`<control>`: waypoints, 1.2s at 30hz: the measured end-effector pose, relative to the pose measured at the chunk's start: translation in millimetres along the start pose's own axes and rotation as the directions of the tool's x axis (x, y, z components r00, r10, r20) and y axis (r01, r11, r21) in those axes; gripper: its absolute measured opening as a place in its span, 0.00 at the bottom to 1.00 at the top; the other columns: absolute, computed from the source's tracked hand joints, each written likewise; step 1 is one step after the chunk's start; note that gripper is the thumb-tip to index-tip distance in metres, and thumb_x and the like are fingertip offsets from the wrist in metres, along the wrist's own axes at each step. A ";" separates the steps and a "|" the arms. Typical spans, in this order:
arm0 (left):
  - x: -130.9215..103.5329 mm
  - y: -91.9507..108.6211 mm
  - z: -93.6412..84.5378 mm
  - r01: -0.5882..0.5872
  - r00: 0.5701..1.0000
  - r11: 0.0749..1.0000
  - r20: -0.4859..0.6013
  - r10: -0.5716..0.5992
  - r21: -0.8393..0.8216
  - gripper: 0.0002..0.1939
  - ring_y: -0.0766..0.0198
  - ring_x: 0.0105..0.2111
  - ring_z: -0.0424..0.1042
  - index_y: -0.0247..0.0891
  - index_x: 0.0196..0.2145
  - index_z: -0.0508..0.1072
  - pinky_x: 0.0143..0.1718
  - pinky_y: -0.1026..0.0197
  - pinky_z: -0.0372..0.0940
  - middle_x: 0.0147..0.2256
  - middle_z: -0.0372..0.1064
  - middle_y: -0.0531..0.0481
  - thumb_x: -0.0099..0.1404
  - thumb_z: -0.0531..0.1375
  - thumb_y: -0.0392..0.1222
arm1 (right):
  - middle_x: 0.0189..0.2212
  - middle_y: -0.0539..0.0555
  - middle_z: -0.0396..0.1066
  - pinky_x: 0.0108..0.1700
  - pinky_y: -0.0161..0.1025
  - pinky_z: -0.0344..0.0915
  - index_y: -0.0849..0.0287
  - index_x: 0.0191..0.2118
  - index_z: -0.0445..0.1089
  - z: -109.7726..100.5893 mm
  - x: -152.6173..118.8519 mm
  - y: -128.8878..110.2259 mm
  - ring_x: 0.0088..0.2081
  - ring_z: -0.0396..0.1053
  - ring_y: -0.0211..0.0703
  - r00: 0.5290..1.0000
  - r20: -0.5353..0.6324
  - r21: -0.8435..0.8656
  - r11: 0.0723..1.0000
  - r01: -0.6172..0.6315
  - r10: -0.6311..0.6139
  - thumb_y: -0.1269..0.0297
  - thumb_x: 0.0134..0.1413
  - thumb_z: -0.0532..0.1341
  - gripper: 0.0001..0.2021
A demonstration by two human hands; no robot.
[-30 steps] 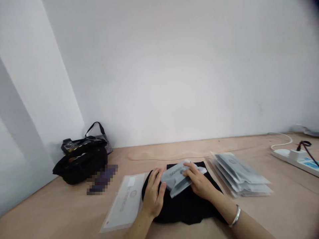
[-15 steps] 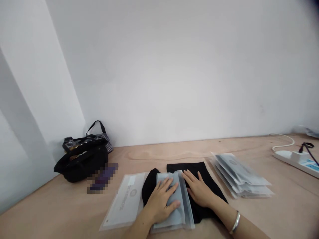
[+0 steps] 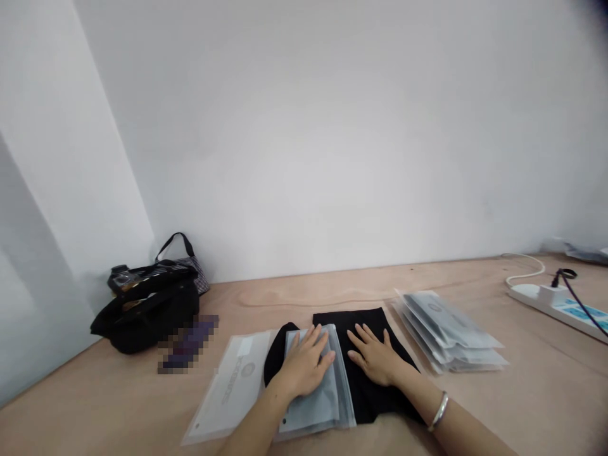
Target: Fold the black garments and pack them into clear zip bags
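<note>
My left hand (image 3: 306, 364) lies with its fingers apart on a frosted plastic zip bag (image 3: 317, 411) that seems to have something folded inside. Some black cloth (image 3: 276, 351) shows past the bag's left edge. To the right, my right hand (image 3: 376, 354) rests spread on a folded black fabric piece (image 3: 365, 400), a silver bangle on its wrist. Left of these, another frosted bag (image 3: 232, 386) with a printed logo lies flat, partly behind my left forearm.
A stack of filled frosted bags (image 3: 446, 332) lies at the right. Farther right is a white power strip (image 3: 565, 310) with cables. A black bag (image 3: 147, 316) and a striped bag (image 3: 198, 275) stand at the left by the wall, near a blurred purple item (image 3: 190, 342).
My right hand has moved off the zip bag's edge and spread out on the black fabric. My left hand has slid slightly up the bag. The whole view has shifted a little.
</note>
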State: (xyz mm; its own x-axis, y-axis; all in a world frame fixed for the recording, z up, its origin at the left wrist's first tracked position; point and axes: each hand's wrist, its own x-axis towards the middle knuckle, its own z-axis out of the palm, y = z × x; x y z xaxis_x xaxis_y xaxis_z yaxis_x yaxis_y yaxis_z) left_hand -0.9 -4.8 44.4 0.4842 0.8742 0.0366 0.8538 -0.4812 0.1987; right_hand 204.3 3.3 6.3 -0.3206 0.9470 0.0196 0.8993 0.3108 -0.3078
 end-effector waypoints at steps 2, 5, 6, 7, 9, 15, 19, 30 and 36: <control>11.3 3.5 3.8 0.040 0.999 0.999 -0.009 -0.040 0.034 0.29 0.56 0.61 0.37 0.39 0.60 0.49 0.58 0.44 0.35 0.61 0.39 0.45 0.66 0.36 0.54 | 0.60 0.59 0.46 0.55 0.64 0.33 0.54 0.58 0.53 -2.0 4.9 -6.1 0.60 0.40 0.54 0.996 -0.090 0.024 1.000 0.015 -0.012 0.54 0.58 0.45 0.24; 21.0 3.5 14.0 0.095 0.995 0.993 -0.017 -0.094 0.073 0.27 0.53 0.61 0.36 0.41 0.60 0.47 0.56 0.40 0.35 0.61 0.38 0.47 0.66 0.35 0.53 | 0.53 0.57 0.59 0.54 0.50 0.49 0.54 0.49 0.65 -3.2 17.6 -15.6 0.54 0.54 0.49 0.976 -0.215 0.098 0.995 -0.021 0.042 0.60 0.55 0.49 0.17; 21.9 2.8 17.7 0.104 0.994 0.991 -0.021 -0.103 0.082 0.27 0.53 0.61 0.36 0.43 0.60 0.47 0.56 0.39 0.35 0.62 0.38 0.48 0.66 0.35 0.53 | 0.50 0.56 0.63 0.52 0.45 0.53 0.54 0.45 0.68 -2.9 23.4 -18.1 0.52 0.58 0.46 0.969 -0.237 0.119 0.992 -0.047 0.075 0.61 0.55 0.50 0.15; 22.0 1.9 21.0 0.108 0.994 0.990 -0.025 -0.106 0.091 0.27 0.52 0.61 0.35 0.44 0.60 0.46 0.56 0.39 0.34 0.62 0.37 0.49 0.66 0.35 0.52 | 0.48 0.56 0.64 0.50 0.42 0.55 0.55 0.42 0.70 -2.2 29.7 -20.2 0.49 0.60 0.45 0.962 -0.250 0.134 0.988 -0.077 0.109 0.61 0.55 0.49 0.14; 20.8 0.2 26.5 0.110 0.994 0.988 -0.040 -0.106 0.106 0.27 0.53 0.61 0.34 0.45 0.60 0.45 0.56 0.39 0.33 0.62 0.35 0.51 0.66 0.34 0.52 | 0.45 0.57 0.66 0.49 0.39 0.56 0.57 0.37 0.72 0.5 43.0 -23.2 0.47 0.62 0.44 0.948 -0.259 0.159 0.977 -0.145 0.183 0.60 0.55 0.49 0.15; 19.8 -3.3 33.1 0.116 0.993 0.988 -0.051 -0.111 0.101 0.27 0.53 0.61 0.34 0.46 0.60 0.44 0.56 0.39 0.32 0.62 0.34 0.52 0.66 0.33 0.53 | 0.51 0.60 0.61 0.54 0.61 0.39 0.56 0.36 0.73 11.7 69.7 -33.6 0.56 0.51 0.55 0.897 -0.228 0.206 0.920 -0.335 0.378 0.53 0.55 0.47 0.20; 21.1 -3.7 32.9 0.117 0.993 0.991 -0.038 -0.115 0.061 0.28 0.51 0.61 0.34 0.44 0.60 0.45 0.56 0.37 0.33 0.62 0.35 0.50 0.65 0.34 0.54 | 0.55 0.62 0.55 0.54 0.65 0.31 0.57 0.40 0.72 16.1 72.4 -41.9 0.59 0.43 0.57 0.876 -0.214 0.195 0.898 -0.396 0.433 0.53 0.55 0.45 0.22; 22.1 -3.4 34.0 0.139 0.990 0.990 -0.018 -0.139 0.015 0.28 0.51 0.61 0.36 0.44 0.60 0.48 0.56 0.37 0.33 0.62 0.36 0.50 0.65 0.35 0.53 | 0.54 0.62 0.57 0.57 0.58 0.31 0.59 0.39 0.72 14.2 36.0 -48.2 0.58 0.46 0.53 0.920 -0.196 0.123 0.939 -0.322 0.341 0.60 0.53 0.46 0.19; 21.9 -3.1 32.8 0.137 0.990 0.991 -0.024 -0.137 0.005 0.28 0.51 0.61 0.36 0.43 0.60 0.48 0.56 0.38 0.34 0.62 0.36 0.50 0.65 0.36 0.54 | 0.51 0.59 0.61 0.58 0.57 0.33 0.56 0.33 0.71 29.5 -30.9 -52.9 0.56 0.51 0.51 0.957 -0.236 0.087 0.984 -0.155 0.171 0.61 0.55 0.46 0.17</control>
State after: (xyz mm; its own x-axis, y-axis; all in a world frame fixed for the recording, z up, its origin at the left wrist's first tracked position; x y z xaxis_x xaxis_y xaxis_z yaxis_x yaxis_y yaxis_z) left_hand 13.4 13.7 12.4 0.3580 0.9332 0.0328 0.9130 -0.3572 0.1972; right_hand 157.8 -44.7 -6.1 -0.0826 0.9783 0.1903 0.9087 0.1523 -0.3886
